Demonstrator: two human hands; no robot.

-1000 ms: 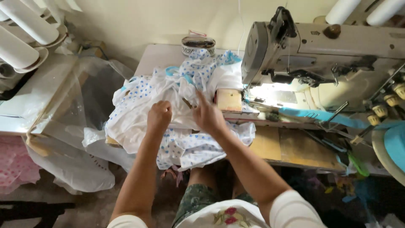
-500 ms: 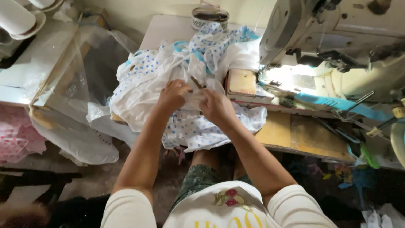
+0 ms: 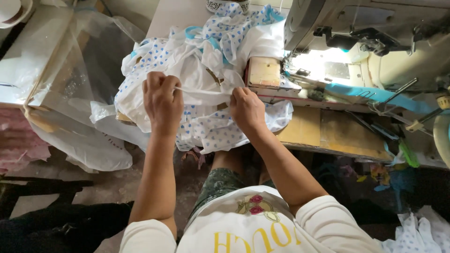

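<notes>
My left hand (image 3: 161, 100) and my right hand (image 3: 246, 108) each grip one end of a white strip of cloth (image 3: 202, 96), stretched taut between them. Under both hands lies a heap of white fabric with blue dots and light blue trim (image 3: 206, 51), piled on the sewing table and hanging over its front edge. A grey sewing machine (image 3: 370, 42) stands to the right of my right hand, its lit needle area close to the heap.
A wooden table top (image 3: 328, 131) runs under the machine. A light blue band (image 3: 375, 95) lies across the machine bed. Clear plastic bags (image 3: 70, 93) hang at the left. More dotted fabric (image 3: 417, 234) lies on the floor, bottom right.
My hands have drawn apart, pulling the white strip straight between them. The view has tilted down and closer to the fabric heap.
</notes>
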